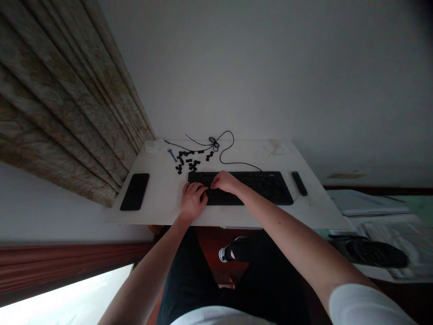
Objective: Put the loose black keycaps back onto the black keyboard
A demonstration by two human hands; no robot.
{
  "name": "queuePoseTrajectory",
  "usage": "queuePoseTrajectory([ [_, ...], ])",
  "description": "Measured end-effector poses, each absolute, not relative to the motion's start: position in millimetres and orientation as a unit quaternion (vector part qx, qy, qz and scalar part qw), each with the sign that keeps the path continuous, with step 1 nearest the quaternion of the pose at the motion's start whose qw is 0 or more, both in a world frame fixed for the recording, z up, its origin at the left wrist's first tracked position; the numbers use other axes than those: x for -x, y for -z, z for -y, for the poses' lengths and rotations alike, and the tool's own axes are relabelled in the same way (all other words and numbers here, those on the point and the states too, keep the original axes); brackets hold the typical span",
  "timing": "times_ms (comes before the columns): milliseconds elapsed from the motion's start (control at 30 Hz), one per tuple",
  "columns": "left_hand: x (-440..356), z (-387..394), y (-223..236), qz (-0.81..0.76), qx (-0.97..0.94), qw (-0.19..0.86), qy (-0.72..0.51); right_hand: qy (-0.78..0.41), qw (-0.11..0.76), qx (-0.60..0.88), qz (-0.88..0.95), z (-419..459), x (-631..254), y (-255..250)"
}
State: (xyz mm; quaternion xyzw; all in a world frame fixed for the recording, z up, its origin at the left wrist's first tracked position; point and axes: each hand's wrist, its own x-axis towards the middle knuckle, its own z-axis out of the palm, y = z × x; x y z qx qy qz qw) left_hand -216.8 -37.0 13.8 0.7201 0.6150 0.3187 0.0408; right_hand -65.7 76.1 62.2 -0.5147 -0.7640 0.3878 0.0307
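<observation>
Patterned curtain (pixel 57 104), hanging in folds along the far left of the desk. White desk (pixel 162 203), bearing all items below.

Black full-size keyboard (pixel 267 187), lying flat at the desk's near edge, its cable running from the far edge in a loose knotted tangle.

Left hand (pixel 193 201): curled, fingers resting on the keyboard's left end; any grip on a key cannot be told.
Right hand (pixel 225 182): bent, reaching across the keyboard towards the left hand, fingertips (pixel 213 185) at the keys, close to the left hand but apart from it; any grip likewise cannot be told.

Black smartphone (pixel 134 192), face up, left of the keyboard, well clear of both hands.
Black remote control (pixel 299 183), just right of the keyboard.
Loose black keycaps (pixel 187 161), scattered in a cluster beyond the keyboard's left end.
Small blue tool (pixel 172 155), beside the keycaps; exact kind too small to tell.
</observation>
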Motion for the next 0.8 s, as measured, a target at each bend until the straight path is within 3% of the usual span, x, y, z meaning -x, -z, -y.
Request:
queuePoseTrajectory([
  [333,214.1,38.5,-11.3,-0.612,-0.726,0.033,-0.313,-0.28,-0.055,0.527,0.801,-74.8,71.2,-76.6],
  [600,213.6,38.4,-12.7,-0.61,-0.731,0.018,-0.307,-0.268,-0.045,0.528,0.804,-72.1,72.4,-71.9],
  [700,215.1,39.8,-12.4,-0.603,-0.737,0.01,-0.305,-0.315,0.011,0.546,0.776,-69.6,65.7,-70.4],
  [800,215.1,41.9,-11.5,-0.59,-0.749,0.0,-0.303,-0.296,0.166,0.577,0.743,-68.7,41.3,-69.4],
])
